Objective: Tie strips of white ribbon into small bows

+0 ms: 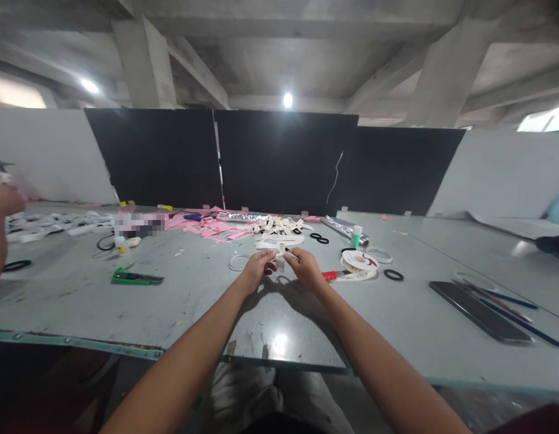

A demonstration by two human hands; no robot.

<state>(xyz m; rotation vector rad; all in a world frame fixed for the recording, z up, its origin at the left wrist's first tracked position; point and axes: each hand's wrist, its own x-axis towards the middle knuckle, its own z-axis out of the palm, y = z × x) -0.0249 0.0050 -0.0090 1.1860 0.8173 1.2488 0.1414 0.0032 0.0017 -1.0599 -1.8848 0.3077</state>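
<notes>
Over the middle of the table, my left hand [255, 270] and my right hand [305, 265] are close together. Both pinch a cream ribbon [281, 248] that looks looped or knotted between the fingertips. A small dark red thing shows under my left fingers; what it is I cannot make out. To the right of my right hand lies a white spool of printed ribbon [359, 260], its loose end trailing left beside a red object [329, 275]. A clear ring [238, 262] lies left of my left hand. Behind the hands is a pile of cream ribbon pieces [279, 226].
A green cutter knife [135, 277] lies at left. Pink strips [207, 226] and a foil roll [345, 229] are behind. Near the spool are a green-and-white bottle [356, 236] and a black ring [394, 275]. A dark flat slab [478, 312] lies right; another person's hand [6, 199] is far left.
</notes>
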